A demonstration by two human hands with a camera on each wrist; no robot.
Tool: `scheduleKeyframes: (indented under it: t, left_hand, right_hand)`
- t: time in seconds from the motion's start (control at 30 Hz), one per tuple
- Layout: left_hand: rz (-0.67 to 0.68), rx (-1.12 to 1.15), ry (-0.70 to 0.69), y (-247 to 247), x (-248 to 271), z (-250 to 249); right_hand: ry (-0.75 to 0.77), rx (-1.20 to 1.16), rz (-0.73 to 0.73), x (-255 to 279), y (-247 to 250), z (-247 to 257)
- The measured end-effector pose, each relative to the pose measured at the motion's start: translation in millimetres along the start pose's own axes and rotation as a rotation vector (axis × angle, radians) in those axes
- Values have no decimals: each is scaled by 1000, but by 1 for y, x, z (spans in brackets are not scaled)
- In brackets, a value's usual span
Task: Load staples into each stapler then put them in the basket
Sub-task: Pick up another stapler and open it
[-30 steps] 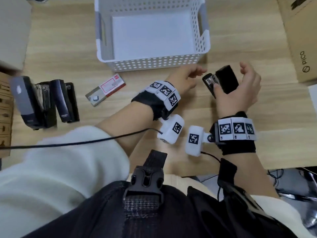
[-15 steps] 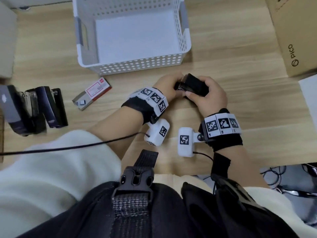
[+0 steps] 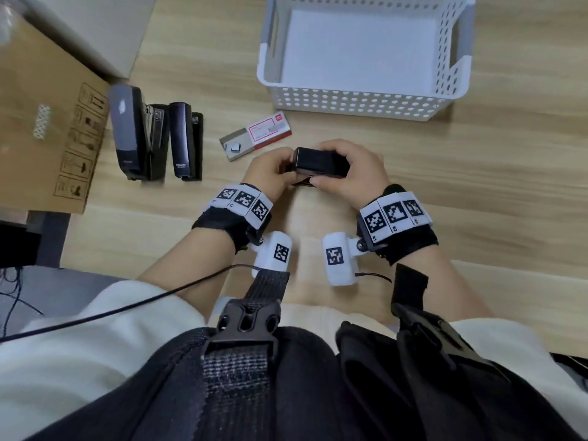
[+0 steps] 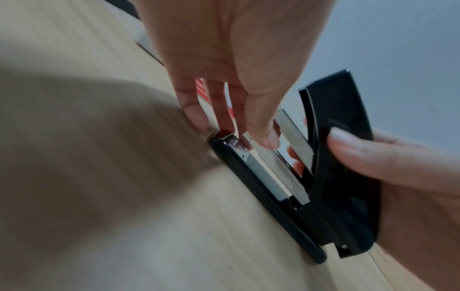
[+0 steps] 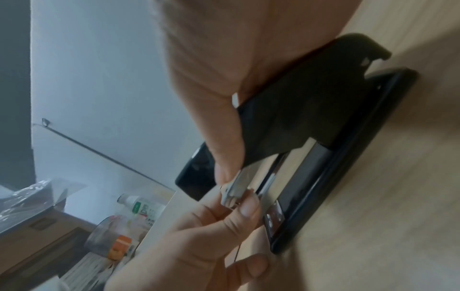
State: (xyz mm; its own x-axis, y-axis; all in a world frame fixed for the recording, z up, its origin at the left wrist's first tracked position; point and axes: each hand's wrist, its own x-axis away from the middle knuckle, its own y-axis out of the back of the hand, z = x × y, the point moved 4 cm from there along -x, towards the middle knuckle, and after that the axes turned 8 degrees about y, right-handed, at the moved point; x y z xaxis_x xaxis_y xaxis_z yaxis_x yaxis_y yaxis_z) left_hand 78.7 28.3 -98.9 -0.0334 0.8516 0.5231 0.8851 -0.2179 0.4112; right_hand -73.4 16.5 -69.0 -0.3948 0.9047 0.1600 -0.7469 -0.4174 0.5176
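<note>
A black stapler (image 3: 319,165) lies on the wooden table just in front of me, its base flat and its top cover (image 5: 286,118) lifted off the metal magazine (image 4: 263,173). My right hand (image 3: 356,175) grips the cover, with the thumb (image 4: 368,155) on its side. My left hand (image 3: 273,168) pinches a small grey staple strip (image 5: 234,192) at the magazine's front end. The white perforated basket (image 3: 350,105) stands behind the hands. A red and white staple box (image 3: 267,132) lies open to the left of the hands.
Two more black staplers (image 3: 136,135) (image 3: 186,141) lie side by side at the left. Behind them sits a cardboard box (image 3: 41,122). Bare wood stretches to the right of the basket and hands. Cables run along my left sleeve.
My right hand lowered the stapler from the air onto the table. The left hand moved in to its front end. The view has shifted, so the basket now sits further right.
</note>
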Motion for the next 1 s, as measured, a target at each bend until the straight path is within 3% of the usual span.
scheduleKeyframes:
  t: [0.13, 0.3, 0.57, 1.0]
  left_hand:
    - [-59, 56, -29, 13, 3, 11]
    - [-19, 60, -43, 13, 0, 15]
    - [-63, 39, -39, 18, 2, 20]
    - [-38, 68, 1, 20, 3, 20]
  right_hand:
    - [15, -285, -37, -2, -3, 0]
    - [-197, -549, -194, 13, 17, -42]
    - [-194, -632, -288, 23, 18, -59]
    - [-239, -559, -284, 17, 20, -46]
